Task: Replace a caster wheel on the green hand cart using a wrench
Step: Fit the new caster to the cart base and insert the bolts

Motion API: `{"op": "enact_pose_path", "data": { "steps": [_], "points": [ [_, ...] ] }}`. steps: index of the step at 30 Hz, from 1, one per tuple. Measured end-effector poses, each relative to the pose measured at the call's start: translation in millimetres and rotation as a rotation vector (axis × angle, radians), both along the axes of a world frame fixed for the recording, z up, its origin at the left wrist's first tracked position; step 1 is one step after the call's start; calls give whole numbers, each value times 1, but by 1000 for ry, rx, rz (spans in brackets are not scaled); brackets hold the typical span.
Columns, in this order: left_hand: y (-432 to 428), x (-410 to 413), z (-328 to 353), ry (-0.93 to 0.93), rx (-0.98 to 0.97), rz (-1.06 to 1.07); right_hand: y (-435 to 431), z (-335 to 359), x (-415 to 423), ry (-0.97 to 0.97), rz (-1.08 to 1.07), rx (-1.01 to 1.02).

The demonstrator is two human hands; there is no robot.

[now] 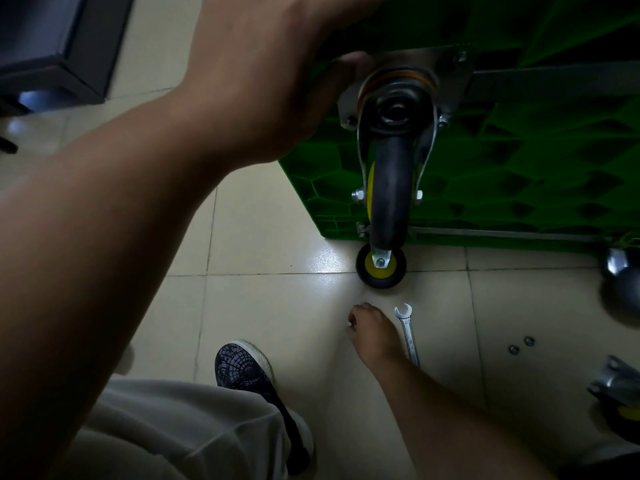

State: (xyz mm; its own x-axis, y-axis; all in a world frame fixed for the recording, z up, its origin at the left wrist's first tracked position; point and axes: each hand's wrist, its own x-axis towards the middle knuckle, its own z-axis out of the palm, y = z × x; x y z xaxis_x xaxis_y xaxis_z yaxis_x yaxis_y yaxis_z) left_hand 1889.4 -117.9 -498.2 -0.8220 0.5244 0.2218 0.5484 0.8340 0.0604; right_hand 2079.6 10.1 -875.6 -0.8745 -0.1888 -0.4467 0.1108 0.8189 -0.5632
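Beside the caster (394,150) our left hand (263,81) grasps the green hand cart (519,161); our right hand's (372,332) grip we cannot tell.

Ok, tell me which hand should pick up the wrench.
Right. The right hand is down beside the wrench; the left hand is up at the caster plate on the green cart.
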Motion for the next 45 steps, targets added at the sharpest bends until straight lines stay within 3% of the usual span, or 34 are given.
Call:
{"op": "enact_pose_path", "data": {
  "steps": [5, 9, 13, 18, 30, 36, 40, 42, 45],
  "points": [
    [0, 0, -4, 58, -14, -45, 26, 15, 10, 12, -178, -178],
    [2, -2, -2, 112, -34, -86, 72, 25, 17, 64, -493, -275],
    [3, -2, -2, 142, -49, -102, 128, 24, 32, 194, -794, -157],
    [1, -5, -2, 126, -50, -109, 168, 16, 51, 60, -1127, -93],
    [-2, -12, -7, 156, -62, -121, 167, -3, 47, -78, -1120, 121],
    [-2, -12, -8, 157, -53, -126, 166, 3, 45, -62, -1172, 87],
    [0, -12, -6, 152, -49, -120, 125, 11, 64, 101, -883, 40],
    [0, -10, -5, 152, -40, -110, 98, 12, 70, 13, -738, 32],
    [0, -8, -6, 154, -41, -118, 76, 10, 69, -79, -501, 227]
  ]
}}
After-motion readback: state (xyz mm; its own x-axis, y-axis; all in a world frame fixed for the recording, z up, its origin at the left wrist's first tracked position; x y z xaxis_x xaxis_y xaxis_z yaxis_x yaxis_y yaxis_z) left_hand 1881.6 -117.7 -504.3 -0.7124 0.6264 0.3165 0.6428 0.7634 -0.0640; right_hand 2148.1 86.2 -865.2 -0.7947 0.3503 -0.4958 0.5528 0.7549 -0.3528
